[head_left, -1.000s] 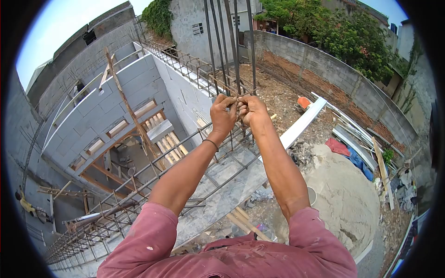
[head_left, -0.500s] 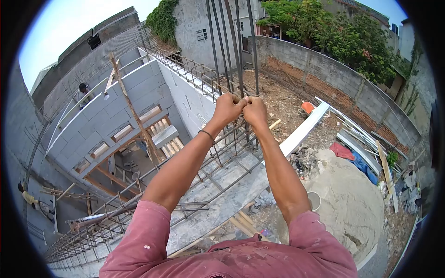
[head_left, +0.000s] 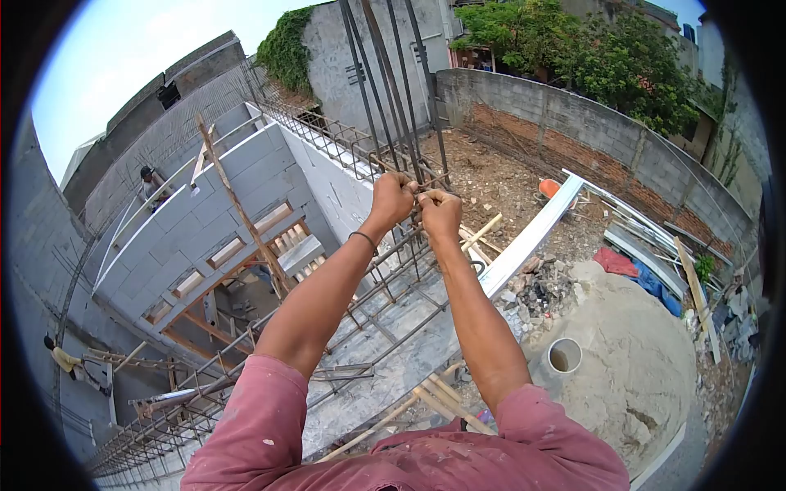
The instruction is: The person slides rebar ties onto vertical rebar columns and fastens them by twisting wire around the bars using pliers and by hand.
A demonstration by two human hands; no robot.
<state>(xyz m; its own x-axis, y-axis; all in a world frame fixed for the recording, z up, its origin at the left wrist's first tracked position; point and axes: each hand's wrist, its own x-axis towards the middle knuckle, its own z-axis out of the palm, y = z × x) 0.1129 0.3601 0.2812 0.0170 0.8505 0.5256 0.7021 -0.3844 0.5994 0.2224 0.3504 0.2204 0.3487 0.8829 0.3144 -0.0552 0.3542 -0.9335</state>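
My left hand (head_left: 394,199) is closed in a pinch, in front of the foot of several upright rebar rods (head_left: 400,90). Close on its right, my right hand (head_left: 440,213) is also pinched, its fingertips nearly meeting the left ones. What lies between the fingers is too small to make out. Below and around both hands runs a rebar cage (head_left: 391,288) of long bars and stirrups, along the top of a grey concrete surface (head_left: 417,323). The bars right behind my fingers are partly hidden by the hands.
A block wall (head_left: 246,192) and a wooden pole (head_left: 233,192) stand left, with a co-worker (head_left: 152,184) behind the wall and another person (head_left: 65,360) lower left. On the right are a white beam (head_left: 536,229), a bucket (head_left: 565,357) and a sand heap (head_left: 630,360).
Both hands have come slightly lower and left in view and drawn a little apart at the fingertips. The whole view has shifted, with the upright rods now leaning more.
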